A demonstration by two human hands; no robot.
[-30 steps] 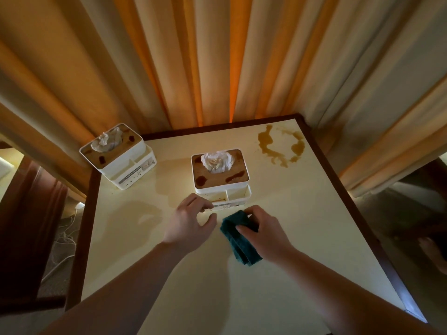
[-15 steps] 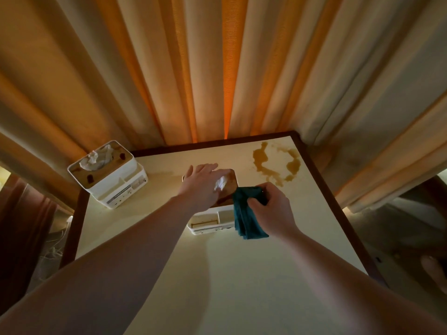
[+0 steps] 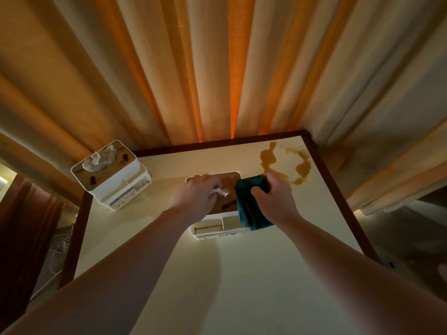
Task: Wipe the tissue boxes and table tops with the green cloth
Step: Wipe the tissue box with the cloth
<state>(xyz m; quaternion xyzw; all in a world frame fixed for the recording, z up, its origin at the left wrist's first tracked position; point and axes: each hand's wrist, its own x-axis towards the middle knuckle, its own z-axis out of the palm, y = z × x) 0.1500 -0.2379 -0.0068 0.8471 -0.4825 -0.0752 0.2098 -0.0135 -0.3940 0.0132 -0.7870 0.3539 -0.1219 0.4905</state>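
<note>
A white tissue box (image 3: 212,228) with a brown, stained lid stands in the middle of the cream table top (image 3: 242,274). My left hand (image 3: 196,197) lies over the left part of its lid, fingers curled round the white tissue (image 3: 221,191) that sticks out. My right hand (image 3: 273,199) grips the folded green cloth (image 3: 249,206) and holds it against the lid's right side. A second white tissue box (image 3: 113,177), also stained on top, sits at the table's far left corner.
A brown spill (image 3: 285,165) spreads over the table's far right corner. Dark wood edging (image 3: 338,189) frames the table. Cream and orange curtains (image 3: 217,68) hang close behind. Cables (image 3: 60,245) lie on the floor to the left.
Both hands rose from the table in front of the box onto its lid. The left hand closed over the tissue and the right brought the cloth against the lid's right side.
</note>
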